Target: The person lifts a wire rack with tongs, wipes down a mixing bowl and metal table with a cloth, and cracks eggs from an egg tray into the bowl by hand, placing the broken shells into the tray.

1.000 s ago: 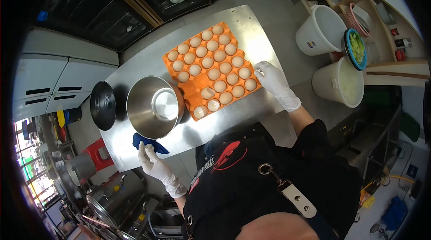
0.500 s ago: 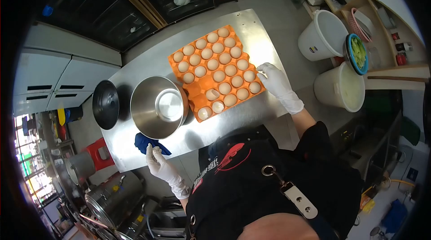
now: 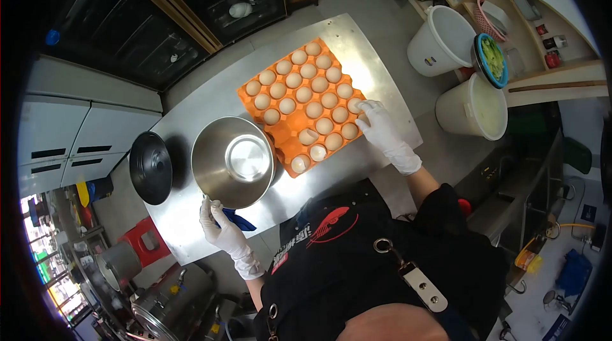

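Note:
An orange egg tray [image 3: 280, 132] holds several whole brown eggs [image 3: 303, 94], with cracked shells [image 3: 318, 152] in its near-left part. My right hand [image 3: 384, 132], in a white glove, is at the tray's right edge. Its fingers curl around an egg [image 3: 354, 106] that still sits in its cup. A large steel bowl [image 3: 207, 162] stands left of the tray, its bottom bare. My left hand [image 3: 223, 229], also gloved, is at the bowl's near-left rim with thumb and fingers slightly apart; whether it touches the rim I cannot tell. A dark blue cloth [image 3: 241, 220] lies partly behind it.
A black pan [image 3: 151, 167] lies at the left end of the steel table [image 3: 191, 239]. Beyond the table on the right stand white buckets [image 3: 440, 48], with a blue-rimmed bowl of chopped greens [image 3: 492, 60]. A red stool [image 3: 145, 241] is at the lower left.
My right hand has closed in on an egg at the tray's edge. My left hand has moved from beside the cloth up to the bowl's rim. The whole view has shifted slightly.

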`<action>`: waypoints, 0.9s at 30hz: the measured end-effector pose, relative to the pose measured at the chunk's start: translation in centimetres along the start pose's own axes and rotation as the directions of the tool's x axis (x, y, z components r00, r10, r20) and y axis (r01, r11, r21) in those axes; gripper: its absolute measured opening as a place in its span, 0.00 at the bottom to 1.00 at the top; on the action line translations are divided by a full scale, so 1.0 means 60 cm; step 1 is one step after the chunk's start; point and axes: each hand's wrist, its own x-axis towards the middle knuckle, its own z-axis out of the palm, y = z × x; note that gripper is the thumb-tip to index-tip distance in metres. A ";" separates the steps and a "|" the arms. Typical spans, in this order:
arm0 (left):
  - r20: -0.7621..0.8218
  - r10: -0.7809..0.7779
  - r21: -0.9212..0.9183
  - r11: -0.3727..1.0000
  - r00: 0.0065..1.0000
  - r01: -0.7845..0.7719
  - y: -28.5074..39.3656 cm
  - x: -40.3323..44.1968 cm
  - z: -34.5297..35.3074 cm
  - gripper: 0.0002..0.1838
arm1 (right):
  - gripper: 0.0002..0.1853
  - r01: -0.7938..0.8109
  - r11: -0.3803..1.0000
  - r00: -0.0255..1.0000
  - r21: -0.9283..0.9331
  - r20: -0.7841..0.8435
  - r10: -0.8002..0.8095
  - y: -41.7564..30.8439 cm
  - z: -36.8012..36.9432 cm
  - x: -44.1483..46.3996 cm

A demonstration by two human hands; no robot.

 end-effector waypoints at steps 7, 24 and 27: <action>0.028 -0.001 0.015 1.000 1.000 0.000 -0.028 0.011 -0.010 0.14 | 0.18 0.123 0.992 0.992 0.033 0.015 -0.123 -0.077 0.029 0.037; 0.024 -0.028 0.033 0.999 0.999 0.028 -0.037 -0.003 -0.024 0.15 | 0.23 0.379 0.920 0.924 -0.098 -0.020 -0.383 -0.199 0.169 0.110; -0.011 -0.056 0.062 0.996 0.998 0.056 -0.034 -0.011 -0.029 0.15 | 0.18 0.320 0.945 0.943 0.062 -0.121 -0.311 -0.141 0.108 0.088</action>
